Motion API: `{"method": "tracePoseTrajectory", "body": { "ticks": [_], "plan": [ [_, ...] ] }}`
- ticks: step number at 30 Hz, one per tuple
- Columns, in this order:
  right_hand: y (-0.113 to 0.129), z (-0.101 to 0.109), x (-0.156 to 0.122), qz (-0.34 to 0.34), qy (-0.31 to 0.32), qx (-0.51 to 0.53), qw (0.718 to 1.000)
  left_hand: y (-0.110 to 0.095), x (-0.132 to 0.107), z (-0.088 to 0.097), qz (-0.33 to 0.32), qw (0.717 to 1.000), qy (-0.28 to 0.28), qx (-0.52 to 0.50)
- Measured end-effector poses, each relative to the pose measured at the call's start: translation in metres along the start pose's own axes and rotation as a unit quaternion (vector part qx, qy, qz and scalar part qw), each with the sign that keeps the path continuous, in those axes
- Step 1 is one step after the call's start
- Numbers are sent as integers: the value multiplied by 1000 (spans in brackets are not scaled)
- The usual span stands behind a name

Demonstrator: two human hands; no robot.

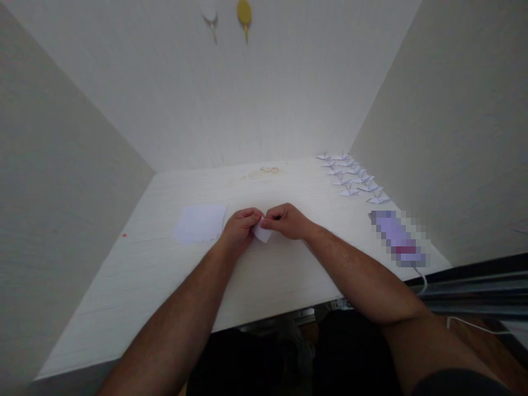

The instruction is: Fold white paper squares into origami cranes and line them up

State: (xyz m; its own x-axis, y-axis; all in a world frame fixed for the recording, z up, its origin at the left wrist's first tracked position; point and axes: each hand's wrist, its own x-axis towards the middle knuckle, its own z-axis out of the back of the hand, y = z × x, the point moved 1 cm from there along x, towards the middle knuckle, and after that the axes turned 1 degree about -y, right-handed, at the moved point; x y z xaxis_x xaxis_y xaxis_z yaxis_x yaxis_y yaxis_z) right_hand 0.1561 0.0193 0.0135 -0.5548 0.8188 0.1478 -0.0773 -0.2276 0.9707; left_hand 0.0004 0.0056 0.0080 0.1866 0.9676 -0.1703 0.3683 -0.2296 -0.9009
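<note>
Between my two hands, above the middle of the white table [173, 297], is a small folded piece of white paper [263, 232]. My left hand [241, 228] grips its left side, thumb on top. The fingers of my right hand [289, 221] pinch its upper right edge, close to the left fingertips. Part of the paper is hidden by the fingers, so its exact fold cannot be made out. Left of my left hand lies a stack of white paper sheets [201, 223]. Several folded white paper cranes [350, 191] stand in rows at the back right.
A blurred-out flat device [396, 236] with a white cable [423, 283] lies near the right edge. Walls enclose the table at left, right and back. Two hooks, one yellow [245, 12] and one white, are on the back wall. A brownish stain [268, 170] marks the table's rear.
</note>
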Motion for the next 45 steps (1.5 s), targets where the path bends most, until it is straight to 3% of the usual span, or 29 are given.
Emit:
{"method": "tracePoseTrajectory", "body": {
  "ticks": [8,19,34,41,45],
  "plan": [
    [1,0,1,-4,-5,41,999,4,0,-3,-26,999,12,-26],
    [15,0,-2,0,18,88,996,0,-3,-4,12,997,41,-66],
    [12,4,-8,-55,49,176,982,3,-10,-4,37,991,98,-82],
    [3,2,-7,-68,29,200,977,0,-12,-8,33,993,71,-83],
    [4,2,-4,-72,-36,121,989,-1,-9,-8,-11,998,38,-41]
  ]
}}
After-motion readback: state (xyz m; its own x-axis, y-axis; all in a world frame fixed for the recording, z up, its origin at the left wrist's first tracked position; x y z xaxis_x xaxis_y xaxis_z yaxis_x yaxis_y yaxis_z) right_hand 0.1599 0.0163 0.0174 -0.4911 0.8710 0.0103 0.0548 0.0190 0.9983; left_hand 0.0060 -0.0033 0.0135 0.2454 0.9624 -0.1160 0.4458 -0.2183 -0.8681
